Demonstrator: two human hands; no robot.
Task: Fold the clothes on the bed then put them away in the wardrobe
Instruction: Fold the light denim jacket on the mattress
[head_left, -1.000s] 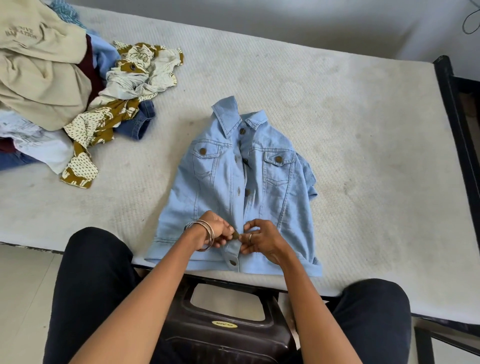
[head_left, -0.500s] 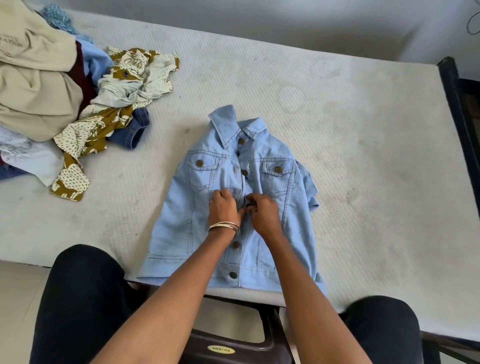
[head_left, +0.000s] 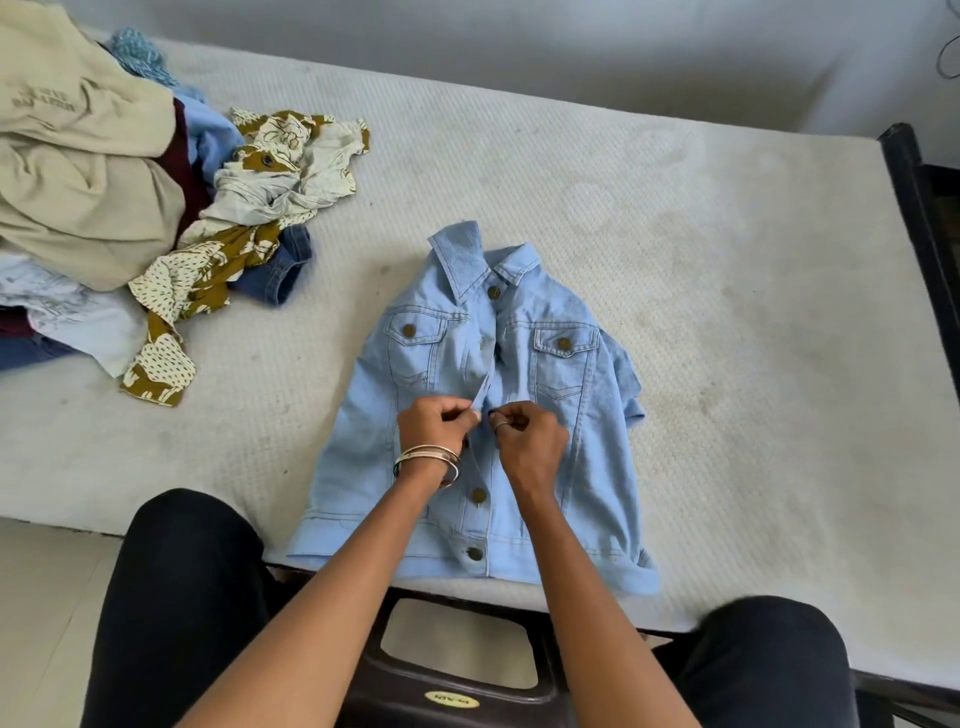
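A: Moved up the placket since a second ago: left hand (head_left: 434, 423) and right hand (head_left: 524, 434), from hem to mid-front of jacket (head_left: 576, 467).

B: Grip?

A: Left pinching the placket edge, lifted slightly. Right pinching at the facing edge, apparently on a button, too small to confirm. Ring on right, bangles (head_left: 428, 460) on left.

B: Location of jacket?

A: Flat, front up, on bed (head_left: 727, 291), collar at 12 o'clock, hem at 6 o'clock over the near edge. Two lower buttons seemingly fastened; front gaping above the hands.

B: Meaning for task?

A: Probably buttoning upward before folding. Folding not yet begun; wardrobe out of view.

B: Remaining stock?

A: Pile (head_left: 104, 208) at 10 o'clock, unfolded, well apart from jacket. Stool (head_left: 452, 696) at 6 o'clock, between the knees.
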